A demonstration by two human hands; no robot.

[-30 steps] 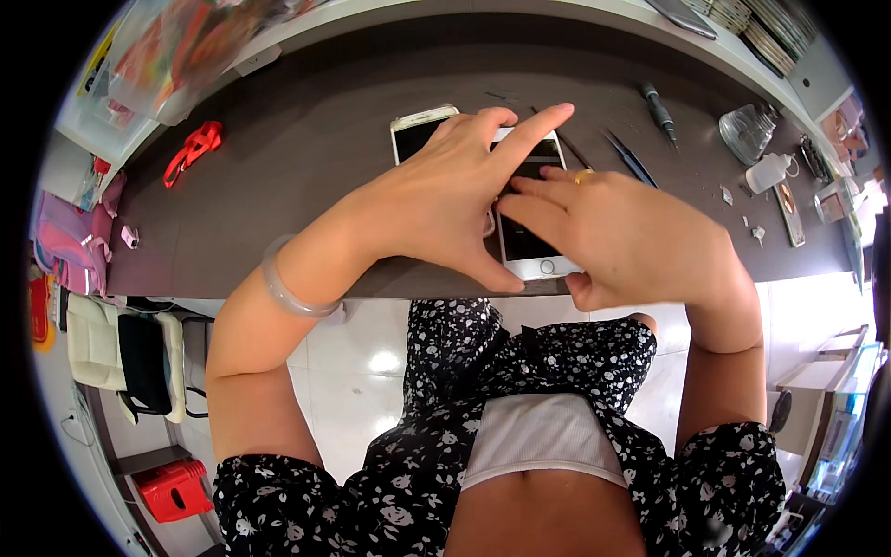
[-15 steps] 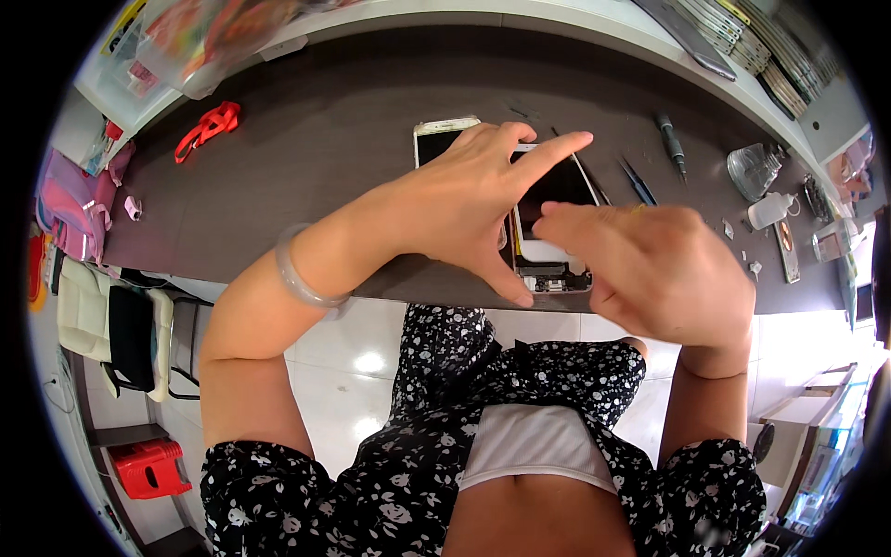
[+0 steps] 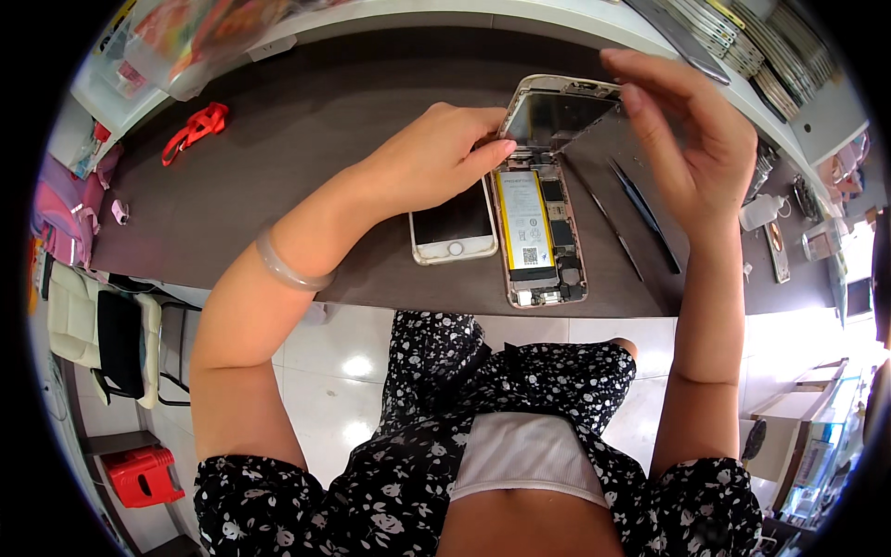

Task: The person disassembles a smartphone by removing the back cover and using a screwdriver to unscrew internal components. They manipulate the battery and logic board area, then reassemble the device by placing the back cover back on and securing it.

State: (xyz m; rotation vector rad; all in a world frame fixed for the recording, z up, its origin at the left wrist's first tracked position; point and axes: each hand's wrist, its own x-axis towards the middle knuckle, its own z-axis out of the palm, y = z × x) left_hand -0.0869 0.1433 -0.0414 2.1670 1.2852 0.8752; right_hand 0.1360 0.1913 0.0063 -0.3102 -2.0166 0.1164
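Observation:
A phone with its back housing (image 3: 577, 278) exposed lies at the desk's near edge, its battery (image 3: 524, 223) and boards showing. Its screen assembly (image 3: 566, 111) is tilted up at the far end, inner side toward me. My left hand (image 3: 422, 158) pinches the screen's left edge between thumb and fingers. By the screen's upper right corner, my right hand (image 3: 691, 135) is raised with fingers apart; whether the thumb touches the corner is hard to tell. A second white-framed phone (image 3: 455, 249) lies left of the opened one, its upper part under my left hand.
A thin metal pry tool (image 3: 603, 218) and dark tweezers (image 3: 645, 213) lie right of the opened phone. Farther right are a white squeeze bottle (image 3: 763, 212) and a narrow phone part (image 3: 778, 251). A red strap (image 3: 195, 133) lies far left. A shelf (image 3: 445, 19) borders the back.
The screen, flat on the phone before, is now lifted at a steep tilt, exposing the inside. My left hand moved to its edge; my right hand rose away from the phone's near end.

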